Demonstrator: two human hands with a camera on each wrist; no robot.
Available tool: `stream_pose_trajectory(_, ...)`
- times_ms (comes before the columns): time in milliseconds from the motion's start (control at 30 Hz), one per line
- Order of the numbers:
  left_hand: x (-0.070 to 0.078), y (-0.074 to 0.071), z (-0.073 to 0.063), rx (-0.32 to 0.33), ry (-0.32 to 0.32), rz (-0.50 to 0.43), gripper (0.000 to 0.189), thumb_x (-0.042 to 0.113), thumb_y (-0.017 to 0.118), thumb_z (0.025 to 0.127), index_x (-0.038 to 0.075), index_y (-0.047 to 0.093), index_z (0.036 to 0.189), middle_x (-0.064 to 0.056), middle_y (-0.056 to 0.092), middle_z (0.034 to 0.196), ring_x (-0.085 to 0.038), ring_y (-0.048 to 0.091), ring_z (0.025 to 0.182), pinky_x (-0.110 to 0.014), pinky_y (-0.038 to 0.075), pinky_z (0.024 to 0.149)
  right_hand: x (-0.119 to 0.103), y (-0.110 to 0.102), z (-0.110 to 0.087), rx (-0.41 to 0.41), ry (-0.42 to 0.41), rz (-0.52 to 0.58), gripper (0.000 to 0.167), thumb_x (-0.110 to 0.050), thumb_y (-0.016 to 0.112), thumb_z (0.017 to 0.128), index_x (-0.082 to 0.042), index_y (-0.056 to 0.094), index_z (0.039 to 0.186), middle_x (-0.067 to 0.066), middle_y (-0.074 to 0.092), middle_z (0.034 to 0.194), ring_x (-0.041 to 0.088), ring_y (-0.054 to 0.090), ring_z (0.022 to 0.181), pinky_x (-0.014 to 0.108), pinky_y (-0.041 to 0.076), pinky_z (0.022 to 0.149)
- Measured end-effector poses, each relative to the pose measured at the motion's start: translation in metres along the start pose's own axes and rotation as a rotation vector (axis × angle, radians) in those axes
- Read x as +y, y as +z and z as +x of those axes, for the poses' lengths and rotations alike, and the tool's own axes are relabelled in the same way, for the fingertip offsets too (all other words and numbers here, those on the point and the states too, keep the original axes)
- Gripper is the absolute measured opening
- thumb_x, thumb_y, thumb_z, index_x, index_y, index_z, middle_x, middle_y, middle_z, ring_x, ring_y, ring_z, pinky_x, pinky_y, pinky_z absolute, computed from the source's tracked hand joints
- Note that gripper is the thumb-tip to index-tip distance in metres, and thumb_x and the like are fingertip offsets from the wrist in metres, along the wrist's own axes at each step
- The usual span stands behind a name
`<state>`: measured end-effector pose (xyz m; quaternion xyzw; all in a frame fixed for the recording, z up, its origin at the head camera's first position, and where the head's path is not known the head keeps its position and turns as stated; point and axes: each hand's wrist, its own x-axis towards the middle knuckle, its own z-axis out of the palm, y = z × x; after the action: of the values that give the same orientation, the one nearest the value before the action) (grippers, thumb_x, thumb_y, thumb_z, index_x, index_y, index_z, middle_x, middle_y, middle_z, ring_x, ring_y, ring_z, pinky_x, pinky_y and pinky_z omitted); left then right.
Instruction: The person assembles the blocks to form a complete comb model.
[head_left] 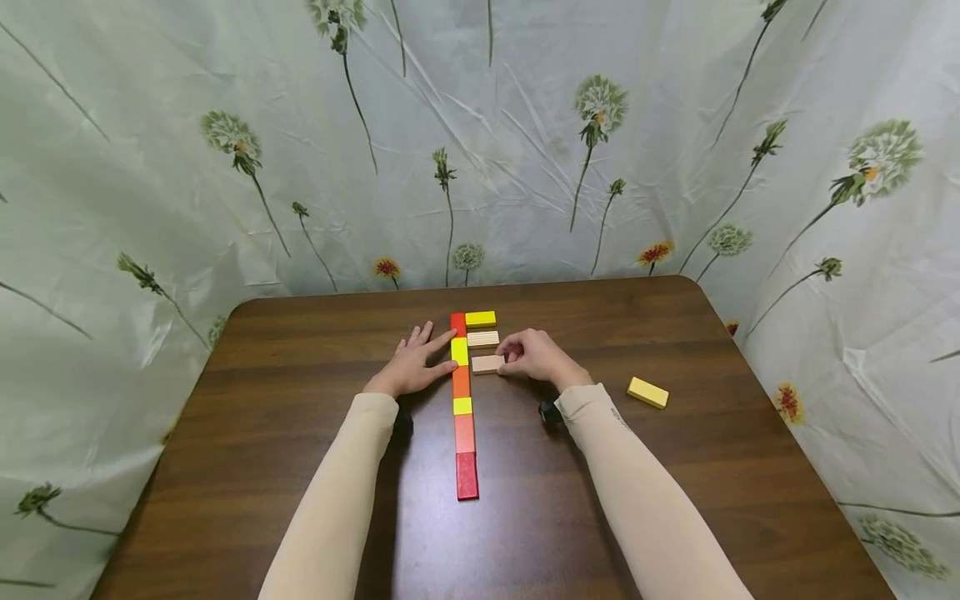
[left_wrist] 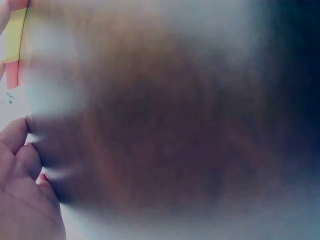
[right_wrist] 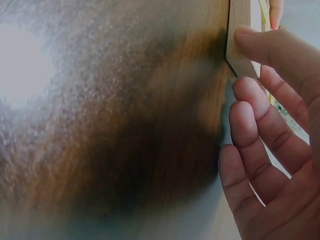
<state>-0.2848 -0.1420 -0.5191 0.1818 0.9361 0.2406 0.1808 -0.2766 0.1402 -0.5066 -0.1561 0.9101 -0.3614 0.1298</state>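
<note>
My right hand [head_left: 542,360] pinches the right end of a plain wooden block [head_left: 486,364] between thumb and fingers; the right wrist view shows the thumb on the side of this block [right_wrist: 240,15]. The block lies crosswise, just right of a long column of coloured blocks [head_left: 461,382]. On the column's left, my left hand [head_left: 411,367] has its fingers spread, with index fingertip and thumb tip at a yellow block [head_left: 460,352] near the far end. In the left wrist view, most of the column is out of frame.
Beyond the wooden block, a pale ridged block [head_left: 483,339] and a yellow block [head_left: 480,319] also sit crosswise beside the column. Another yellow block [head_left: 648,392] lies apart, right of my right forearm. A flower-print curtain [head_left: 510,167] hangs behind the brown table [head_left: 300,350].
</note>
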Motion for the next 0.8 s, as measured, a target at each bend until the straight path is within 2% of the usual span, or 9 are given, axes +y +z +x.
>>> stream_pose_trajectory(800,-0.0037,0.0027,0.0004,0.014,0.0,-0.008,0.076,0.056,0.058,0.107,0.032,0.027,0.172,-0.02,0.003,0.181,-0.046,-0.002,0.168,-0.067,0.0,0.134,-0.0037,0.0044,-0.0003,-0.006,0.014,0.009,0.026,-0.021,0.088,0.092,-0.009,0.078,0.113,0.001,0.066,0.08,0.01,0.054,0.07,0.023,0.045,0.068)
